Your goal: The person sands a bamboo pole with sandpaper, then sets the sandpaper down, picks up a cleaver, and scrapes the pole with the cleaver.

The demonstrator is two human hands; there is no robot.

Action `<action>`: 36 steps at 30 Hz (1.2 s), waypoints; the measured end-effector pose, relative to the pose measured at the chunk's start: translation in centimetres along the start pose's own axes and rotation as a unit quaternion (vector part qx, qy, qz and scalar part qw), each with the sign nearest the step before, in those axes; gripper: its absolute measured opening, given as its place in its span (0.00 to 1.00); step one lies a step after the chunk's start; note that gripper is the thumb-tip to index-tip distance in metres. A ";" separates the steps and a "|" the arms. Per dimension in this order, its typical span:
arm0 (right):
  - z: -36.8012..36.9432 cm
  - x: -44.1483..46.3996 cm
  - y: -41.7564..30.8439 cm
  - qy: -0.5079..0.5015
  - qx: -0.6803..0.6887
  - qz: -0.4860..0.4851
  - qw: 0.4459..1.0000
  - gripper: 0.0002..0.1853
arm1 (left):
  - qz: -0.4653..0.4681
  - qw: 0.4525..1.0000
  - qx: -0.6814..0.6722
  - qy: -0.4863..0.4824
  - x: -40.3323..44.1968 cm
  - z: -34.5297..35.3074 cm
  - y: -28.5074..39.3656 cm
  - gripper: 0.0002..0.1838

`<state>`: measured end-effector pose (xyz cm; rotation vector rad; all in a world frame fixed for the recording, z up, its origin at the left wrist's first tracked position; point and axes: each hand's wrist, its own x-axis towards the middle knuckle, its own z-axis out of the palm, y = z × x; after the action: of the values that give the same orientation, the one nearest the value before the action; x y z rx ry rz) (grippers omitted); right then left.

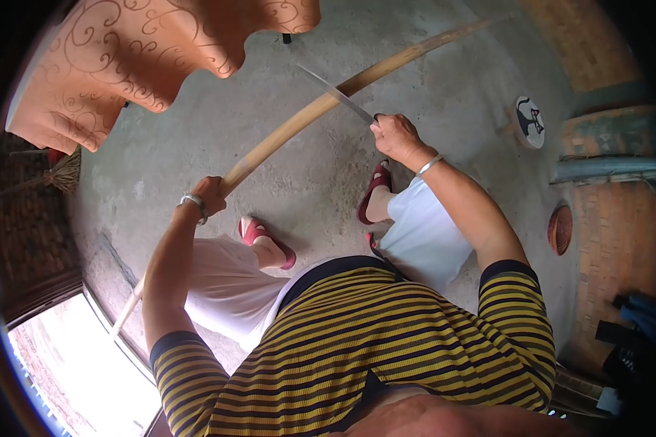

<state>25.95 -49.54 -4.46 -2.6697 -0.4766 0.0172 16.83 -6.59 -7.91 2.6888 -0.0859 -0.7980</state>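
Observation:
My left hand [210,195] is closed around a long bamboo pole [288,132]. The pole slants from the doorway side at lower left, behind my left forearm, up to the far right, where its end fades into blur. A knife [352,107] with a long narrow blade is gripped in my right hand [401,138], whose fingers wrap round the handle. Its blade crosses the pole beyond my left hand, tip pointing up and left. I cannot tell whether the edge presses into the pole or only rests over it.
An orange cloth with scroll patterns [160,44] hangs over a table at upper left. A straw broom [64,173] leans by the left wall. At right are a round seat with a cat picture [530,122], a woven basket [560,229] and a brick wall [598,255]. A bright doorway [87,364] lies lower left.

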 end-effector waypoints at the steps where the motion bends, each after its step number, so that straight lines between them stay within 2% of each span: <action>1: -0.2 0.0 0.4 -0.004 0.029 0.015 0.999 0.12 | 0.000 1.000 -0.002 -0.005 -0.1 0.1 -0.1 0.17; 4: -1.7 1.6 3.7 -0.002 0.106 0.052 0.993 0.15 | -0.005 1.000 -0.010 -0.014 -0.6 0.3 -0.4 0.18; 5: -2.2 2.0 4.9 0.009 0.085 0.085 0.993 0.15 | -0.006 1.000 -0.012 -0.012 -0.4 0.4 -0.5 0.18; 7: -2.5 2.2 5.2 0.046 0.131 0.129 0.982 0.13 | -0.009 1.000 -0.011 -0.021 -0.3 0.3 -0.4 0.18; 9: -1.3 1.8 3.6 0.051 -0.014 0.118 0.992 0.10 | -0.015 0.999 -0.007 -0.040 -0.1 -0.2 -0.1 0.19; 11: -0.8 0.5 1.3 0.026 0.002 0.033 0.999 0.08 | -0.026 0.998 -0.011 -0.049 -0.1 -0.1 0.0 0.19; 13: -0.2 0.2 0.9 0.006 -0.003 0.025 1.000 0.11 | -0.020 0.999 -0.010 -0.041 -0.2 0.1 0.0 0.19; 15: -1.6 0.9 3.0 -0.016 0.091 0.046 0.995 0.14 | 0.005 1.000 -0.002 -0.017 -0.3 0.6 -0.5 0.19; 16: -2.3 1.3 4.2 -0.001 0.097 0.055 0.994 0.17 | 0.000 1.000 -0.003 -0.019 -0.3 0.6 -0.4 0.19; 21: -4.1 2.6 8.9 0.053 0.096 0.175 0.978 0.14 | -0.014 0.999 0.029 -0.025 0.0 0.7 0.1 0.19; 23: -4.5 3.0 8.9 0.068 0.032 0.195 0.978 0.14 | -0.008 0.999 0.034 -0.028 -0.1 0.9 0.2 0.19; 25: -5.6 2.9 7.7 0.092 -0.089 0.186 0.974 0.12 | 0.018 0.999 0.033 -0.030 -0.7 0.8 0.7 0.18; 28: -5.6 2.8 7.0 0.108 -0.084 0.221 0.966 0.10 | -0.037 0.997 0.060 0.013 -1.0 1.1 1.2 0.18; 31: -3.8 2.2 5.2 0.040 -0.081 0.164 0.982 0.08 | -0.049 0.993 0.105 0.028 -0.8 0.6 1.5 0.18; 33: -1.6 1.3 4.0 -0.057 -0.060 0.039 0.996 0.06 | -0.039 0.993 0.108 -0.001 -0.5 0.6 0.7 0.18; 36: -0.8 -1.0 0.5 -0.043 0.015 -0.037 0.998 0.07 | -0.036 0.995 0.089 -0.012 -1.0 0.5 0.4 0.17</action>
<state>25.22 -50.56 -4.02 -2.6291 -0.5970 0.1173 15.76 -7.02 -7.68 2.8647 -0.0703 -0.8830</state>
